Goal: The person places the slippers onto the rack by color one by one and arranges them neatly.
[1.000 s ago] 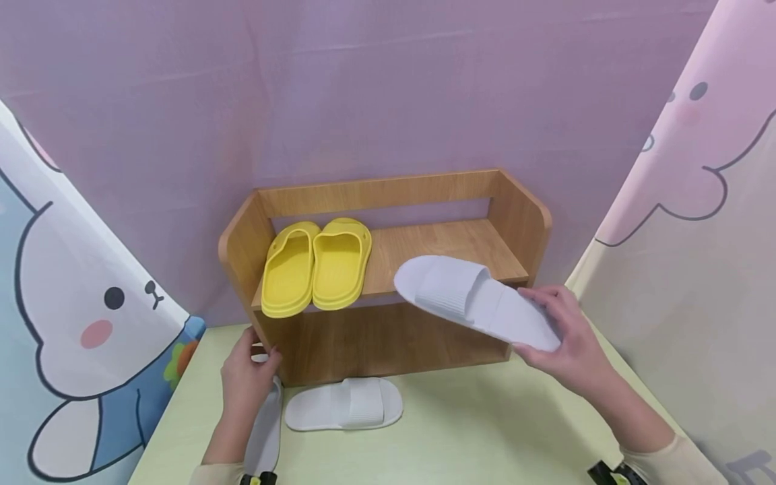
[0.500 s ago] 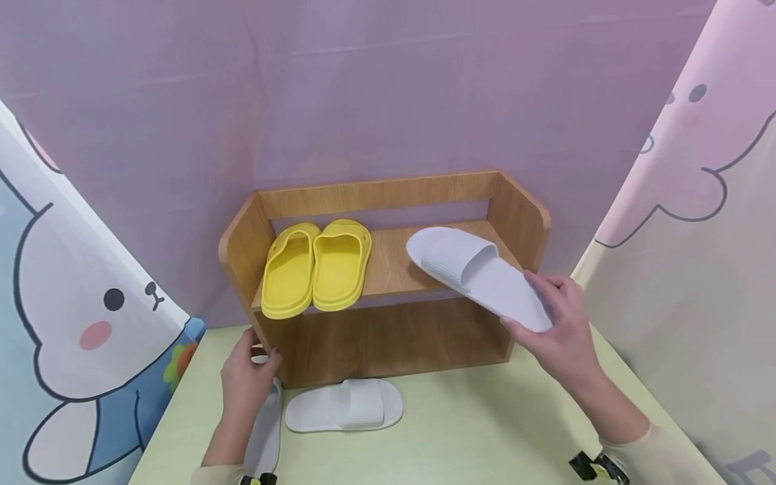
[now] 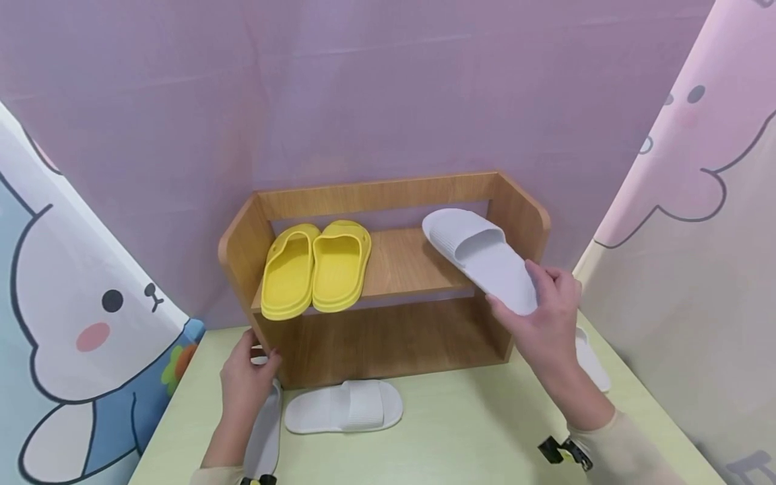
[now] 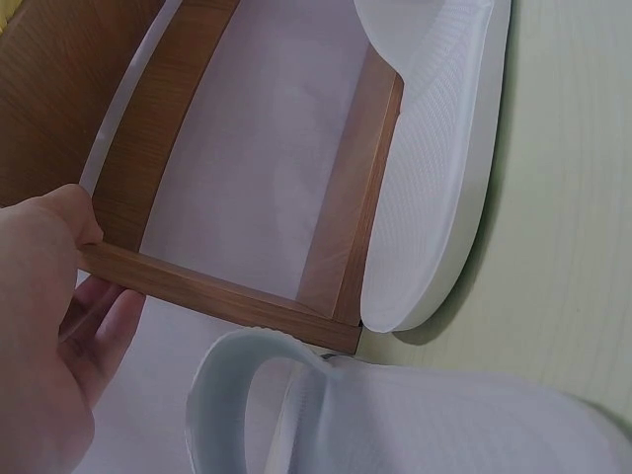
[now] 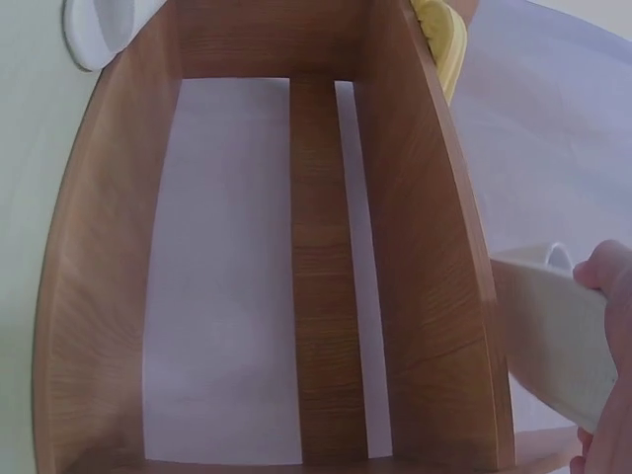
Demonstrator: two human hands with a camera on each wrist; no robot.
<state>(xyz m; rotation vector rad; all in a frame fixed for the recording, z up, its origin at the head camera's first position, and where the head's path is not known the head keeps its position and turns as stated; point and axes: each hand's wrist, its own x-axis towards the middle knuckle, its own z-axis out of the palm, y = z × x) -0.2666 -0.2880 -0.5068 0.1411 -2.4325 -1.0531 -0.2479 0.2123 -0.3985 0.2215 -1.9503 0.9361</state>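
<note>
A wooden two-tier shoe rack [image 3: 376, 195] stands against the back curtain. My left hand [image 3: 248, 377] grips the front edge of its left side panel, thumb inside and fingers outside in the left wrist view. By its heel end, my right hand [image 3: 548, 316] holds a white slide slipper [image 3: 500, 269], toe tilted up and away over the right part of the upper shelf. Whether its toe touches the shelf is unclear. Two yellow clogs, a left one [image 3: 287, 276] and a right one [image 3: 341, 269], sit side by side on that shelf's left.
One white slipper [image 3: 343, 406] lies sideways before the rack on the pale green tabletop [image 3: 436, 438]. Another slipper [image 3: 265, 434] is partly hidden by my left forearm. Behind my right wrist shows part of a further white slipper [image 3: 591, 364]. Printed curtains [image 3: 685, 283] flank the table.
My right hand has moved the white slipper up, away and slightly right, turning its toe toward the back. Another slipper has come into view behind the right wrist. The left hand stays put.
</note>
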